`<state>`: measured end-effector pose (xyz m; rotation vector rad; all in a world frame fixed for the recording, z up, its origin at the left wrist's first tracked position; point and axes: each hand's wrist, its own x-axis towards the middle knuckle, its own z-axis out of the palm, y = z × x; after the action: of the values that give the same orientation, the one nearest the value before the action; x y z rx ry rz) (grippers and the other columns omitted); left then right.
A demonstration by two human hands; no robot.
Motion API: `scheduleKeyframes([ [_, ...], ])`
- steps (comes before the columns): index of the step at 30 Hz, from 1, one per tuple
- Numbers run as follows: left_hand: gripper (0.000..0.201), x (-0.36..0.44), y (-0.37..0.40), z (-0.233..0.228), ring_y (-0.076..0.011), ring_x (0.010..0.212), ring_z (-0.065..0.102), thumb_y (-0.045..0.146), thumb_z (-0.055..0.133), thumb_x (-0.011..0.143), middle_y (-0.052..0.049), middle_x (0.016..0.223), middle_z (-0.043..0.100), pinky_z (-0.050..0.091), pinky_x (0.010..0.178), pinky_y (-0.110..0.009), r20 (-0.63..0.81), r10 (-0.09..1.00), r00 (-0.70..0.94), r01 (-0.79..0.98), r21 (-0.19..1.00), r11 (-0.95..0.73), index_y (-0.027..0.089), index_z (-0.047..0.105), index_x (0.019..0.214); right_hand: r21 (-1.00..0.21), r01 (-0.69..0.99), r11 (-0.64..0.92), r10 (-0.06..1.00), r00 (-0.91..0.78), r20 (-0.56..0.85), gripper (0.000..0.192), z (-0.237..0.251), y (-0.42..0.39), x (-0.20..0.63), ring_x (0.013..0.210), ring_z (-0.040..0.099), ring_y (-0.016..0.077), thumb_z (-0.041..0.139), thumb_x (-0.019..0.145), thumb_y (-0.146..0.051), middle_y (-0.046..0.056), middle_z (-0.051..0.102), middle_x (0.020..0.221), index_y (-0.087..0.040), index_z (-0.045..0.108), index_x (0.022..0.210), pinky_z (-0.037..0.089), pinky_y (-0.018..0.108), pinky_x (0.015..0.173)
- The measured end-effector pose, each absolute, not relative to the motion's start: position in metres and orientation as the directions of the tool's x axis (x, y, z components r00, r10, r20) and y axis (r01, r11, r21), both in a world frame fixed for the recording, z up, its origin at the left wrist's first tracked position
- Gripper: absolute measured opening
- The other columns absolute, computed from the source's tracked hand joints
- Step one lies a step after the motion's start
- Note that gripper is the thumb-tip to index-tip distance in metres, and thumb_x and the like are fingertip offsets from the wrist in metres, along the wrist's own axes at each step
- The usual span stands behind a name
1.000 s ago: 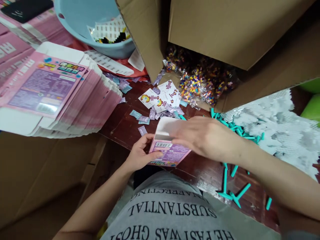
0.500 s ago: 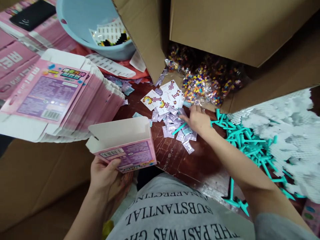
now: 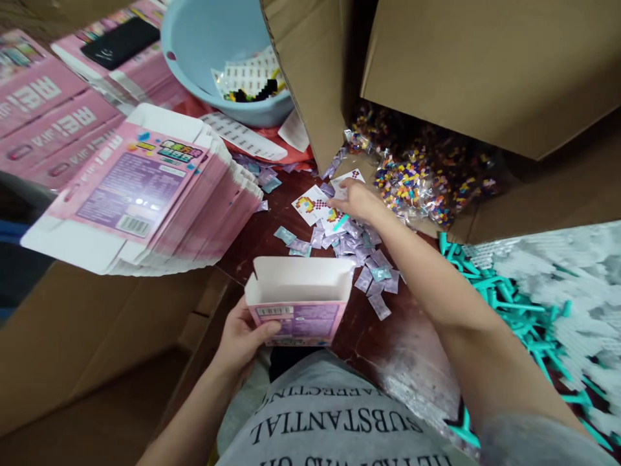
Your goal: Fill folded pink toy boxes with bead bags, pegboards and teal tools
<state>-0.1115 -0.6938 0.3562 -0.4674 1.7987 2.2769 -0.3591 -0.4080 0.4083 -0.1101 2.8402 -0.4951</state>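
An open pink box (image 3: 298, 304) is held upright at the near edge of the table (image 3: 402, 349) by the left hand (image 3: 242, 336), thumb across its front. The right hand (image 3: 356, 202) is stretched to the printed cards (image 3: 313, 206), with a teal stick (image 3: 340, 222) pinched beneath the fingers. The filling step appears to be in hand; a card must next be lifted and brought to the box mouth.

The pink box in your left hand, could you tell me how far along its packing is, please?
Done: the pink box is folded up, top open, held by the left hand. In hand: the right hand holds a teal stick over the pattern cards. Left: the box looks empty, flaps unclosed; a stack of flat cartons waits.
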Motion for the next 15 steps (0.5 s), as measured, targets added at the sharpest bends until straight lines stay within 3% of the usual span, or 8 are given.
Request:
scheduleKeyframes([
  [2,0.046,-0.11,-0.694,0.354,-0.0289,0.087,0.081,0.038,0.104,0.055,-0.009,0.096,0.085,0.068,0.077,-0.037,-0.374,0.007,-0.927,-0.367,0.906,-0.209,0.019,0.071,0.082,-0.285,0.024,0.958,-0.074,-0.942,-0.328,0.065,0.41,-0.436,-0.381,0.122,0.07,0.0371,0.077,0.089,-0.063,0.023,0.071,0.137,-0.013,0.071,0.131,0.055,0.045,0.101],
  [4,0.047,-0.107,-0.696,0.351,-0.0308,0.092,0.081,0.042,0.103,0.058,-0.01,0.101,0.085,0.068,0.079,-0.038,-0.383,0.007,-0.924,-0.376,0.905,-0.2,0.019,0.07,0.083,-0.245,0.064,0.967,-0.041,-0.916,-0.4,0.063,0.409,-0.458,-0.394,0.12,0.071,0.0376,0.084,0.084,-0.06,0.024,0.073,0.133,-0.012,0.075,0.123,0.056,0.046,0.099],
  [8,0.055,-0.1,-0.702,0.349,-0.033,0.099,0.08,0.046,0.103,0.061,-0.012,0.11,0.083,0.067,0.082,-0.041,-0.366,0.021,-0.93,-0.364,0.914,-0.178,0.02,0.074,0.1,-0.306,-0.021,0.952,-0.144,-0.911,-0.386,0.033,0.411,-0.466,-0.395,0.109,0.073,0.0273,0.078,0.093,-0.041,0.013,0.078,0.12,-0.016,0.08,0.114,0.054,0.037,0.095],
  [10,0.06,-0.098,-0.705,0.351,-0.0305,0.095,0.079,0.043,0.104,0.06,-0.01,0.105,0.082,0.066,0.084,-0.041,-0.325,0.032,-0.945,-0.326,0.929,-0.176,0.021,0.074,0.107,-0.397,-0.137,0.908,-0.262,-0.924,-0.28,0.023,0.426,-0.449,-0.383,0.102,0.072,0.0225,0.07,0.098,-0.037,0.008,0.079,0.109,-0.018,0.08,0.105,0.053,0.034,0.094],
  [12,0.062,-0.1,-0.705,0.354,-0.0276,0.093,0.078,0.039,0.105,0.059,-0.008,0.102,0.081,0.065,0.087,-0.04,-0.289,0.029,-0.957,-0.29,0.941,-0.174,0.023,0.074,0.11,-0.51,-0.277,0.814,-0.369,-0.925,-0.087,0.02,0.456,-0.425,-0.362,0.098,0.07,0.0219,0.068,0.098,-0.036,0.006,0.078,0.103,-0.02,0.079,0.095,0.053,0.036,0.094],
  [15,0.058,-0.11,-0.701,0.363,-0.026,0.097,0.076,0.038,0.102,0.065,-0.007,0.106,0.08,0.064,0.09,-0.039,-0.256,0.006,-0.967,-0.255,0.959,-0.128,0.023,0.073,0.113,-0.641,-0.417,0.644,-0.431,-0.89,0.146,0.021,0.517,-0.389,-0.314,0.089,0.067,0.0215,0.07,0.097,-0.043,0.003,0.075,0.095,-0.025,0.074,0.086,0.054,0.038,0.086],
])
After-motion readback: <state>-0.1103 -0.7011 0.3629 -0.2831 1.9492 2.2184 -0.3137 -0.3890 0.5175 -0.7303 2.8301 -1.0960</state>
